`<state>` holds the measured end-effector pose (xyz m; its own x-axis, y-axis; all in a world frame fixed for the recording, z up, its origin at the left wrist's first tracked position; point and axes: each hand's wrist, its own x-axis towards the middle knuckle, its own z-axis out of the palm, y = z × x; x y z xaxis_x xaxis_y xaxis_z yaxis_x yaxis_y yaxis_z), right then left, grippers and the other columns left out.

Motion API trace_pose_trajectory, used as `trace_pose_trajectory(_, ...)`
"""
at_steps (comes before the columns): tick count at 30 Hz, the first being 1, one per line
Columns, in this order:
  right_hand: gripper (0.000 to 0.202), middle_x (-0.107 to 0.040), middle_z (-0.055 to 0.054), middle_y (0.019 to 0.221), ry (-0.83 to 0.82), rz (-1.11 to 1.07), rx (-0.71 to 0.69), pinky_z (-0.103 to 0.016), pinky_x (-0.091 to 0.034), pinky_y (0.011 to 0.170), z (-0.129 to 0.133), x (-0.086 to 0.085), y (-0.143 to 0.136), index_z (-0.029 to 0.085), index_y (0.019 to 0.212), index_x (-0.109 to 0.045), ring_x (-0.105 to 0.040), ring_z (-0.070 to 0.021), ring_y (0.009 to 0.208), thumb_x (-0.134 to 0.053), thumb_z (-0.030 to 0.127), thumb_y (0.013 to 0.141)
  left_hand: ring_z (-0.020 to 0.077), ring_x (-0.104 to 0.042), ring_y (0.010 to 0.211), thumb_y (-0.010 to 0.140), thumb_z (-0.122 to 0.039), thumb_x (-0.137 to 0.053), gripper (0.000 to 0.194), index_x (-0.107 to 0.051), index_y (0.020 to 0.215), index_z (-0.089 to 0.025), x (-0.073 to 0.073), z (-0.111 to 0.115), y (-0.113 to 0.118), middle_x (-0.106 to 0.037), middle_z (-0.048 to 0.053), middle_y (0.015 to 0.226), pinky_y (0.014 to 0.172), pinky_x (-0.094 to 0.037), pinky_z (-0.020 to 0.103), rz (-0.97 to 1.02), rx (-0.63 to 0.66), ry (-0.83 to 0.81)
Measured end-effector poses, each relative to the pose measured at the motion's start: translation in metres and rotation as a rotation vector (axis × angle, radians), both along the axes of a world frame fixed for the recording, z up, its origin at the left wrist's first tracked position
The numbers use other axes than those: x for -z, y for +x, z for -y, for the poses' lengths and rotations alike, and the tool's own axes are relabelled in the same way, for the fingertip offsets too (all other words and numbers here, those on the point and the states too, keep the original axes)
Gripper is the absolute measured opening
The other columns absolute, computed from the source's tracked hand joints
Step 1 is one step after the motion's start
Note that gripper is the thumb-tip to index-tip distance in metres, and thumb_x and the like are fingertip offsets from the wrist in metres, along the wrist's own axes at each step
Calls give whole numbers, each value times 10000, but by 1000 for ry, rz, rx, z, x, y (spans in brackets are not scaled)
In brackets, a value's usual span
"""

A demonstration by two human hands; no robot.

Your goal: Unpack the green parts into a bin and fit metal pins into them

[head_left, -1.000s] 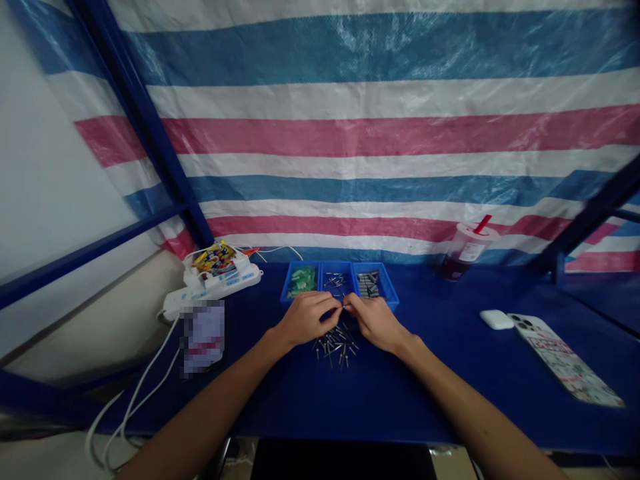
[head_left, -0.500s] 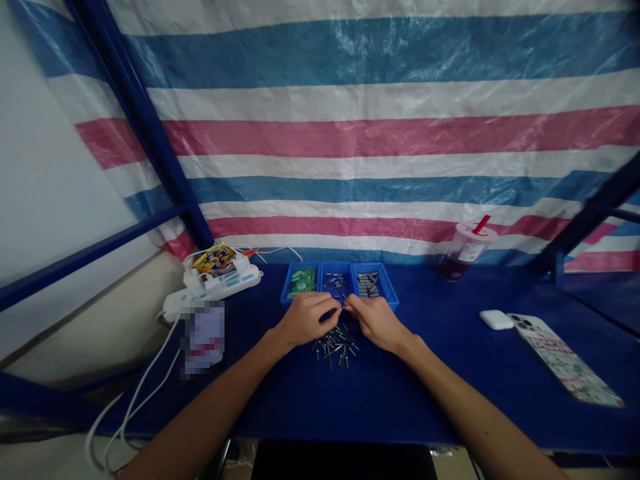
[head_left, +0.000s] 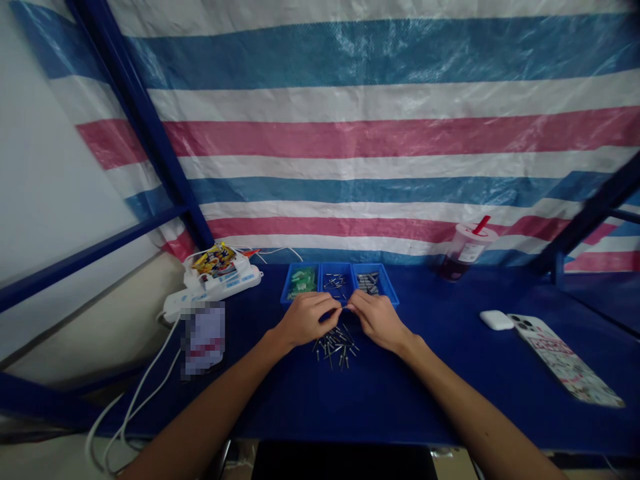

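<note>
My left hand (head_left: 310,318) and my right hand (head_left: 376,319) meet just in front of the blue trays, thumb and fingertips pinched. A small thin metal piece, which looks like a blind rivet, spans the fingertips; most of it is hidden. Below the hands a loose pile of blind rivets (head_left: 336,347) lies on the blue table. Behind them, the middle tray (head_left: 337,267) holds several more rivets. Green plastic pieces (head_left: 302,281) fill the left tray, and grey pieces (head_left: 369,283) lie in the right tray.
A white power strip (head_left: 225,287) with snack packets (head_left: 216,260) on top stands at the left, cables trailing off the edge. Right of the trays are a lidded cup (head_left: 463,252) with a red straw, a white earbud case (head_left: 496,320) and a phone (head_left: 565,360).
My right hand's fingers have shifted slightly and drawn a little away from the left fingertips. The thin piece that stuck up between the hands no longer shows there. My left hand stays put.
</note>
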<state>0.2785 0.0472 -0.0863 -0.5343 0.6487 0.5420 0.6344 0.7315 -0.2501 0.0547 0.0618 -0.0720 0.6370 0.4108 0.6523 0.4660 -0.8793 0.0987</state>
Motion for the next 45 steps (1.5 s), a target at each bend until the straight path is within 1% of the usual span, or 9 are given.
trace_pose_trajectory(3, 290, -602, -39, 862, 17, -1, 6, -269, -329, 619, 0, -1, 1, 188, 902, -566, -534, -147, 715, -352, 258, 1085, 117, -562, 642, 989, -216, -525, 179, -681, 913, -171, 0, 0, 0, -637, 5, 739, 653, -478, 263, 0, 2, -3)
trace_pose_trajectory(7, 288, -596, -27, 833, 22, 3, -11, -265, -337, 623, -1, 0, 2, 188, 895, -566, -523, -144, 695, -355, 245, 1084, 123, -575, 663, 989, -214, -524, 177, -681, 922, -172, 2, -1, -1, -644, 11, 754, 665, -487, 269, -4, 5, -3)
trace_pose_trajectory(14, 256, -605, -28, 838, 12, -6, -30, -273, -338, 633, -3, -1, 3, 187, 902, -557, -530, -148, 691, -363, 202, 1069, 129, -594, 686, 989, -217, -534, 161, -677, 928, -176, 3, -2, -1, -658, 11, 777, 684, -494, 276, -5, 3, -2)
trace_pose_trajectory(18, 221, -613, -29, 849, 5, -20, -30, -272, -342, 644, -4, 0, 5, 192, 912, -549, -538, -151, 695, -376, 151, 1043, 126, -583, 659, 990, -219, -533, 163, -678, 930, -174, 1, -2, -2, -653, 12, 763, 664, -484, 272, -7, 6, -1)
trace_pose_trajectory(22, 210, -618, -30, 848, 4, -20, -29, -270, -344, 649, -5, 0, 6, 199, 907, -538, -544, -155, 694, -379, 132, 1029, 126, -588, 662, 986, -218, -533, 168, -682, 923, -172, 1, -2, -2, -655, 17, 763, 669, -483, 270, -9, 0, 1)
trace_pose_trajectory(31, 230, -607, -25, 834, -18, -33, -9, -263, -363, 657, -5, -3, 8, 204, 888, -523, -541, -157, 690, -363, 163, 1048, 117, -570, 639, 991, -226, -524, 189, -683, 903, -174, 0, -3, -4, -639, 3, 733, 657, -474, 262, 6, -1, -18)
trace_pose_trajectory(36, 237, -611, -30, 843, -19, -56, -20, -264, -388, 672, -4, -2, 8, 202, 890, -553, -560, -161, 720, -383, 176, 1053, 119, -571, 645, 992, -231, -519, 194, -688, 914, -175, 0, -3, -5, -637, 5, 735, 660, -478, 264, -1, -4, -30)
trace_pose_trajectory(41, 243, -636, -43, 862, -2, -122, -27, -262, -426, 678, -3, 1, 5, 201, 899, -610, -589, -160, 736, -427, 215, 1059, 127, -585, 653, 992, -226, -508, 204, -683, 905, -172, -1, -3, -7, -653, 18, 749, 666, -488, 269, 2, -6, -42)
trace_pose_trajectory(45, 218, -665, -50, 894, -13, -204, -77, -266, -463, 723, -1, 4, 2, 209, 943, -629, -629, -166, 785, -451, 239, 1064, 136, -609, 678, 996, -222, -500, 207, -676, 902, -165, -3, -2, -8, -668, 31, 772, 684, -493, 272, -1, -21, -44)
